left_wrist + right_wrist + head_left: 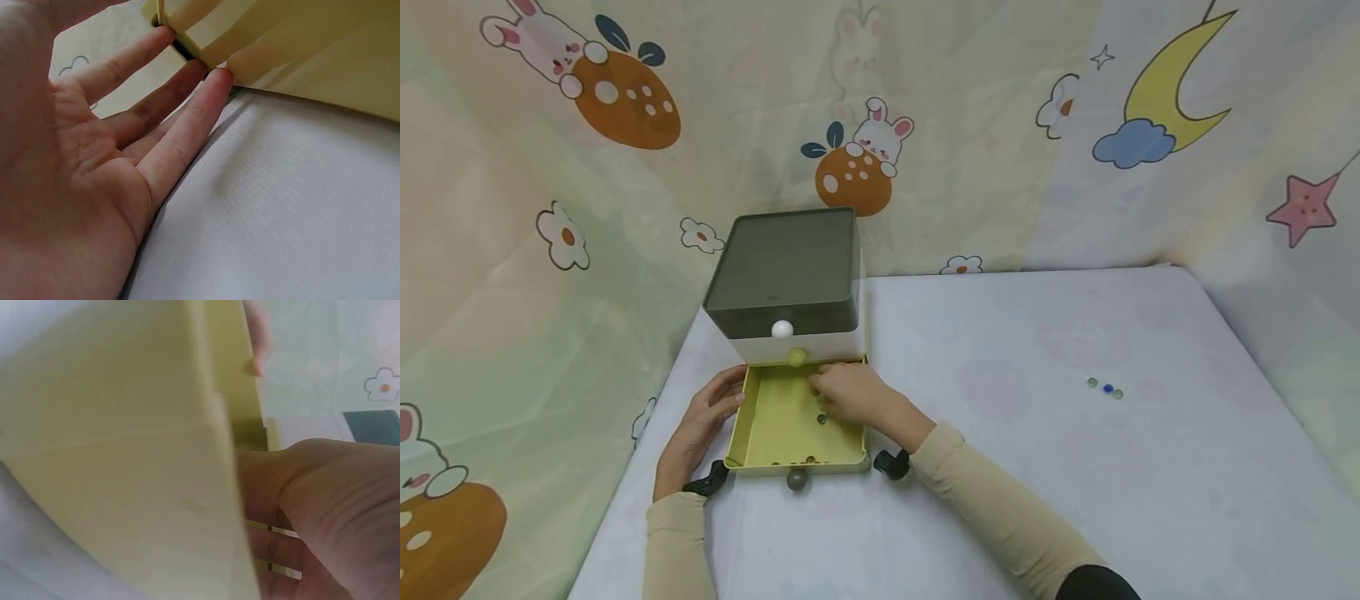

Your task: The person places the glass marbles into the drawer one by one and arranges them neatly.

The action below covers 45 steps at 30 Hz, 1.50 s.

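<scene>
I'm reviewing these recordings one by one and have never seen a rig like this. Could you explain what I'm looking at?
There is no machine doing the work: a person uses their bare left hand and right hand. The wide picture comes from a camera worn on the head; the two close ones come from cameras on the left and right wrists. On the white tabletop stands a drawer unit with a dark green top, and a yellow-green drawer is pulled out. One marble shows inside, with a few small pieces near its front. Three more marbles lie off to the right. The left hand touches the drawer's left side; the right reaches inside, its fingertips too hidden to tell whether they hold anything.
</scene>
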Available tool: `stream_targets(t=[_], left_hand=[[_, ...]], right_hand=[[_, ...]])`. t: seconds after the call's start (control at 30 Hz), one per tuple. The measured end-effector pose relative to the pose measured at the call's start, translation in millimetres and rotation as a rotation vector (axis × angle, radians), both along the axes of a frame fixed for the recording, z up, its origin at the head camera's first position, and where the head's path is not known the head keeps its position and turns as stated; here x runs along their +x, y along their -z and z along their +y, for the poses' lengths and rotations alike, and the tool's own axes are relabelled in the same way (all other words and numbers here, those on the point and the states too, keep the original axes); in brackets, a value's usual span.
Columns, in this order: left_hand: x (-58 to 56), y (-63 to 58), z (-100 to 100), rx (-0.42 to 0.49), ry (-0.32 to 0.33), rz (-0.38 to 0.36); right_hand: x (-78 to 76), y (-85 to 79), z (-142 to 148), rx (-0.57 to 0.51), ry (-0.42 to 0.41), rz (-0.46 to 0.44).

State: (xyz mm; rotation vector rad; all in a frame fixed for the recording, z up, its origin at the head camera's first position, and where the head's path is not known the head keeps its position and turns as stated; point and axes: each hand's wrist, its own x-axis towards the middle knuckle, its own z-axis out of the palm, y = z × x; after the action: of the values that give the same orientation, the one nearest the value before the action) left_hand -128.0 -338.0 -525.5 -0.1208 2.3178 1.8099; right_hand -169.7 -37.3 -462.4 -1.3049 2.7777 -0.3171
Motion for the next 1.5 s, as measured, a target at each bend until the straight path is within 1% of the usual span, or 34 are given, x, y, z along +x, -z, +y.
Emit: stream_targets(t=[0.27,0.33,0.5,0.57,0.87,0.97,1.13,1.3,1.5], left_hand=[[-0.8,0.6,-1,0.021,0.009,0.019],[-1.3,0.4,-2,0.026,0.009,0.023],[-2.2,0.2,-3,0.024,0.007,0.034],[-2.4,0.4,-3,0.022,0.008,0.036],[-1.7,1.6,-1,0.02,0.018,0.025],[-2.7,1.6,0,0.025,0.019,0.028],[-3.0,1.8,-1,0.026,0.02,0.029],[-3.1,2.4,-2,0.022,0.017,0.034],[-0.4,2.1,-1,0.023,0.016,0.024]], right_hand=[[6.8,-12.2,8,-0.046,-0.004,-0.045],[7.3,-15.7,12,-0.072,0.004,-0.08],[6.4,-26.7,22,-0.162,0.013,-0.205],[5.6,-30.2,26,-0.193,0.015,-0.238],[2.7,-34.3,47,-0.274,-0.004,-0.331],[1.3,-35.4,56,-0.311,-0.031,-0.353],[-3.2,-32.7,70,-0.363,-0.071,-0.389],[-6.8,-31.2,84,-0.397,-0.056,-0.429],[-8.4,-27.6,101,-0.439,-0.033,-0.485]])
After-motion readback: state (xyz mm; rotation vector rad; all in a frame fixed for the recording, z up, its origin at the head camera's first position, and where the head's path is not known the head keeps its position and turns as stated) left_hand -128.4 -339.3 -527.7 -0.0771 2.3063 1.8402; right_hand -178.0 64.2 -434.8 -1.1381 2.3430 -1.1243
